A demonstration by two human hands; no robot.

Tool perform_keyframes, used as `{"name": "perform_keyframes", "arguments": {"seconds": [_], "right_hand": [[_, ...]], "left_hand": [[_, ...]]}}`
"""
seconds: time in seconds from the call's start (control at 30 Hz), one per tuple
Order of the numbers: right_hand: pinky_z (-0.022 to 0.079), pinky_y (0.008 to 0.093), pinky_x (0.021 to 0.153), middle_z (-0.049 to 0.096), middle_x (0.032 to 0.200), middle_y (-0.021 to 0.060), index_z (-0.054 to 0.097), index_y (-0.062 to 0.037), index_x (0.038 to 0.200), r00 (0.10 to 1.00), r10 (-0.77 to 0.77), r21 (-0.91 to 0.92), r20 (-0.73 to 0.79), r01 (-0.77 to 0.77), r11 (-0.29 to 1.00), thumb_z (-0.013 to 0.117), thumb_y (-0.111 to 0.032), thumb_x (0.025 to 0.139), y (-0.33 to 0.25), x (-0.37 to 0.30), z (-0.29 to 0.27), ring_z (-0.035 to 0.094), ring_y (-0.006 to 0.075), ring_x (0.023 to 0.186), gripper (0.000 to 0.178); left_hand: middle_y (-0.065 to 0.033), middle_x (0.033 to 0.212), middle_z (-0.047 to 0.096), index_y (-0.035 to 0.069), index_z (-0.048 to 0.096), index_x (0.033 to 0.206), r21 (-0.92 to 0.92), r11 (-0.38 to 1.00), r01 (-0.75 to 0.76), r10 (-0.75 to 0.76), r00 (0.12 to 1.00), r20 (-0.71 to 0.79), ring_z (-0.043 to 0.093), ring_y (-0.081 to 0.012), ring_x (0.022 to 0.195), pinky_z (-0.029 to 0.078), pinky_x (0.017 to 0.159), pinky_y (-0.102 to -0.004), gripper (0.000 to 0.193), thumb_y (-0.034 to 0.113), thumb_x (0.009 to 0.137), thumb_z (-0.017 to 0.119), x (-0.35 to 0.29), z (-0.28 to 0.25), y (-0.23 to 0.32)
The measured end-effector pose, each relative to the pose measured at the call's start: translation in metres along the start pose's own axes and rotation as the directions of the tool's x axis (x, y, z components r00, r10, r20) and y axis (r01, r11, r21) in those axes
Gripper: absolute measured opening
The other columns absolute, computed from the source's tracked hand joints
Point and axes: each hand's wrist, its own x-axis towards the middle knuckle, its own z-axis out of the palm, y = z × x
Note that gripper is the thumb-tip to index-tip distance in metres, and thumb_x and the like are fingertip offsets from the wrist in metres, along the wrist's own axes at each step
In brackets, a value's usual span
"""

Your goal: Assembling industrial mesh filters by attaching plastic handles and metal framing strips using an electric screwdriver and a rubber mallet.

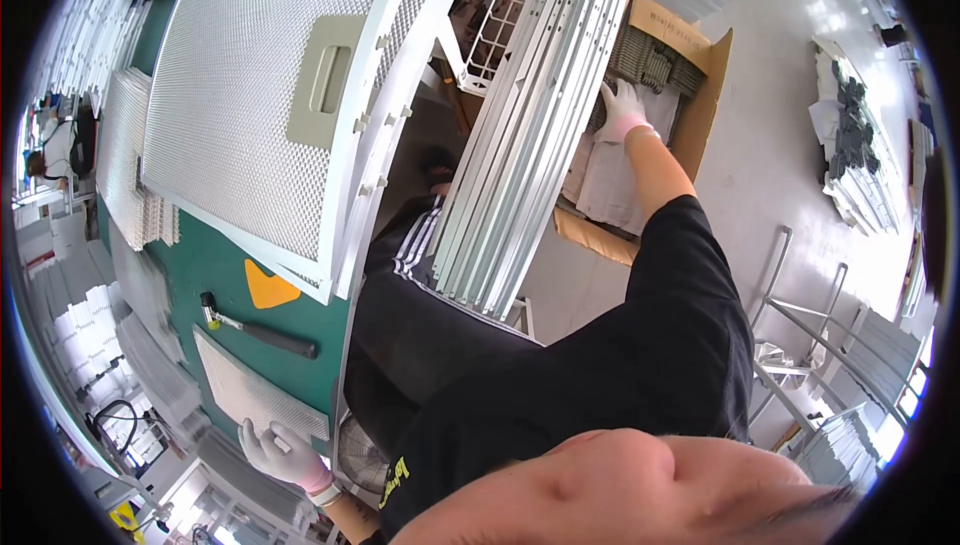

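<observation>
My right hand (622, 112), in a pale glove, reaches into an open cardboard box (716, 95). Its fingers are spread at the edge of some stacked olive-grey pieces (645, 63), and wrinkled light paper (612, 180) lies under the wrist. My left hand (285, 455), gloved too, is by the green table with its fingers apart, beside the end of a small mesh strip (255, 385). A large framed mesh panel (235, 75) lies on the table, carrying a beige plate with a slot (303, 110). A hammer (262, 333) rests nearer me.
Long metal profiles (540, 115) lie in a bundle between the table and the box. An orange-yellow piece (270, 285) sits on the green tabletop (200, 270), near stacked mesh panels (125, 145). A metal rack (800, 310) stands at the right; bundled white profiles (860, 180) lie beyond.
</observation>
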Motion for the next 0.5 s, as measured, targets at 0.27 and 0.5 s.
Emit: {"name": "perform_keyframes", "arguments": {"seconds": [0.27,0.5], "right_hand": [[0.038,0.0475,0.112,0.027,0.152,0.0253,0.03,-0.0155,0.151,1.0,0.003,0.053,-0.015,-0.002,0.999,0.088,-0.031,0.051,0.01,0.017,-0.008,0.028,0.047,0.139,0.117],[0.043,0.0486,0.107,0.036,0.143,0.0263,0.036,-0.0138,0.148,0.996,-0.055,0.004,0.069,0.054,0.999,0.087,-0.031,0.051,0.007,-0.025,-0.009,0.037,0.0461,0.133,0.111]], "left_hand": [[-0.0195,0.121,0.063,-0.005,0.06,0.083,0.098,0.993,-0.062,0.058,0.998,0.038,0.059,-0.0373,0.113,0.045,0.096,-0.0473,0.008,0.002,0.087,0.061,-0.014,-0.008,-0.012],[-0.0191,0.119,0.064,-0.004,0.06,0.083,0.099,0.995,0.03,-0.027,0.999,-0.037,0.059,-0.0368,0.113,0.046,0.095,-0.0464,0.007,0.002,0.086,0.062,-0.024,-0.023,-0.019]]}}
